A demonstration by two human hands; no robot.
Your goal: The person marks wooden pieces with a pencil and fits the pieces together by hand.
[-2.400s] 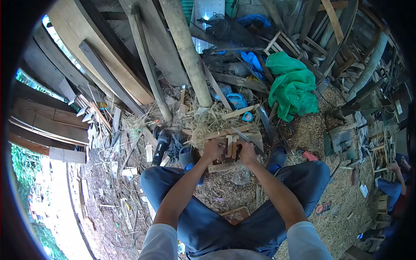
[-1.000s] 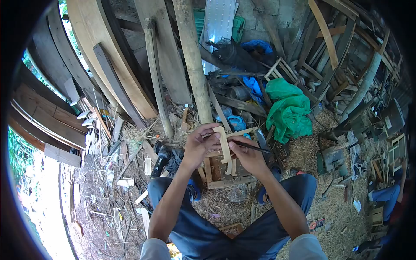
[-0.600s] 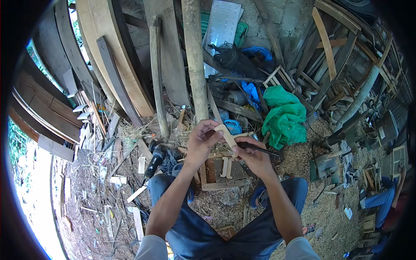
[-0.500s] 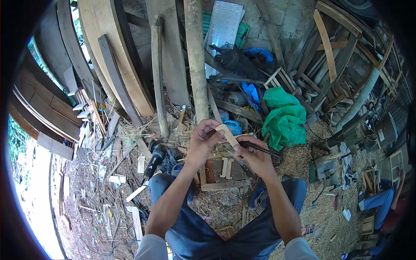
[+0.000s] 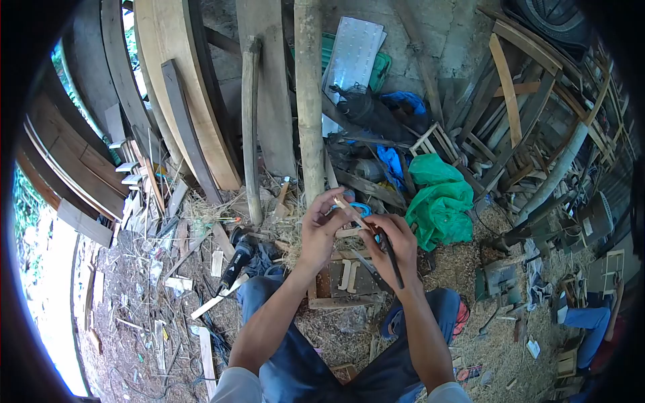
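Note:
My left hand (image 5: 320, 234) grips one end of a small pale wood piece (image 5: 348, 210) between thumb and fingers. At its other end, my right hand (image 5: 396, 245) is closed around a slim dark-handled tool (image 5: 395, 265); its tip is hidden by the fingers. The right fingers are close to the wood, and whether they press on it I cannot tell. Below both hands, between the knees, is a low wooden block (image 5: 341, 303). Two small shaped wood pieces (image 5: 349, 275) lie on it, with a dark blade-like tool (image 5: 373, 271) beside them.
An angle grinder (image 5: 236, 263) lies left of my knee among scraps. Green plastic sheeting (image 5: 440, 201) is bunched at front right. Long boards (image 5: 191, 101) and a bamboo post (image 5: 309, 101) stand ahead. Another person's leg (image 5: 586, 321) shows at far right. Shavings cover the ground.
The wood piece has turned, now showing a narrower side. The dark-handled tool has swung from pointing rightward to pointing down toward my right wrist. The view has shifted slightly.

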